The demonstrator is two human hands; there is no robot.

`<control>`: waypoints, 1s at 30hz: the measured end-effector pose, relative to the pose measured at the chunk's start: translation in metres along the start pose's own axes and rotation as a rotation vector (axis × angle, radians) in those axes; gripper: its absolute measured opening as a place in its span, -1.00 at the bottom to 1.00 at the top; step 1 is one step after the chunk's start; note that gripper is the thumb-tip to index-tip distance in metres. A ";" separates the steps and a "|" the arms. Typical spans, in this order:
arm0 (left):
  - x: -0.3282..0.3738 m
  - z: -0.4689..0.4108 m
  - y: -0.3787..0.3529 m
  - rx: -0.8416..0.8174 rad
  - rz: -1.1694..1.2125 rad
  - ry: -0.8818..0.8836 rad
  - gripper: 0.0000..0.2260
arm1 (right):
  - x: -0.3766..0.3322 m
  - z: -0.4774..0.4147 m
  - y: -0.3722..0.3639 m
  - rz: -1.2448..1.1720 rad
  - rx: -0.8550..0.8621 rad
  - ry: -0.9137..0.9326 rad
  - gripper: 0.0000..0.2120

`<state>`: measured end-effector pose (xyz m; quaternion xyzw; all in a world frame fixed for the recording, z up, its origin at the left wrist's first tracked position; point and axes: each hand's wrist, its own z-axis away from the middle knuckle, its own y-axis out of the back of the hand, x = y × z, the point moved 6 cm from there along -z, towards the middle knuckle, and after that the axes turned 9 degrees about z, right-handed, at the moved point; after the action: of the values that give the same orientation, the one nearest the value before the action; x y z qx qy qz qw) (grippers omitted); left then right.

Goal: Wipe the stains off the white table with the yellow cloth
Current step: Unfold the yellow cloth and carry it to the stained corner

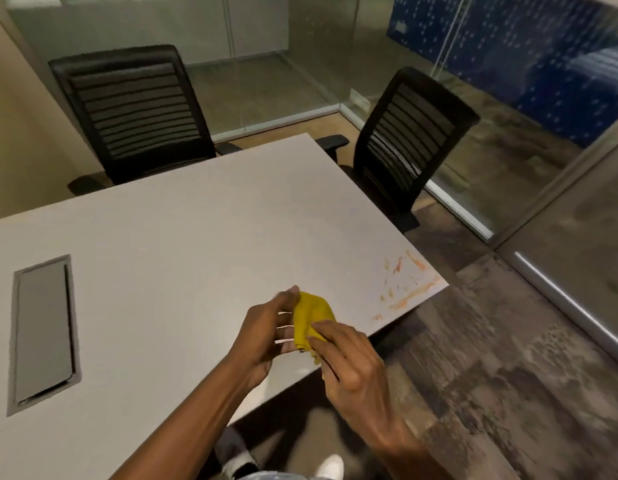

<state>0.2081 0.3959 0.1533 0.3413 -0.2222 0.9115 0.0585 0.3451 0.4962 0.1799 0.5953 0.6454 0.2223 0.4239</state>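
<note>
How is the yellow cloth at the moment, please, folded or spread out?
Bunched, not spread: the yellow cloth is a small wad between the left hand and right hand.

the yellow cloth (312, 315) is bunched into a small crumpled wad, held above the near edge of the white surface (196, 237). orange-red stains (406, 284) streak the surface's near right corner, apart from the cloth.

The cloth (312, 320), bunched between the left hand (266, 336) and the right hand (349, 368), sits above the table (196, 220) near its front edge, with the stains (406, 284) to its right at the table's corner, a cable hatch (44, 332) set into the tabletop far left, and two chairs (134, 112) (408, 147) behind the table.
</note>
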 end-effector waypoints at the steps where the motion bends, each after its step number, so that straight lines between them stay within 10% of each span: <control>1: -0.007 0.003 -0.009 0.005 -0.043 -0.032 -0.82 | 0.009 0.010 0.005 -0.034 -0.002 -0.034 -0.76; 12: -0.045 0.004 -0.093 -0.017 0.068 -0.093 -0.81 | 0.108 0.059 0.038 -0.332 0.000 -0.774 -0.58; 19: 0.000 -0.040 -0.084 -0.089 -0.716 -0.349 -0.49 | 0.161 0.023 0.023 -0.693 -0.234 -0.778 -0.59; 24: 0.001 -0.092 -0.099 -0.382 -0.516 -0.143 -0.63 | 0.177 0.004 0.006 -0.784 -0.372 -0.775 -0.53; 30: -0.002 -0.155 -0.095 -0.237 -0.477 -0.094 -0.79 | 0.199 -0.009 -0.017 -0.483 -0.253 -0.868 -0.28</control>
<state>0.1419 0.5498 0.0833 0.4166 -0.2431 0.8227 0.3009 0.3419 0.6854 0.1151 0.4107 0.4972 -0.0730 0.7608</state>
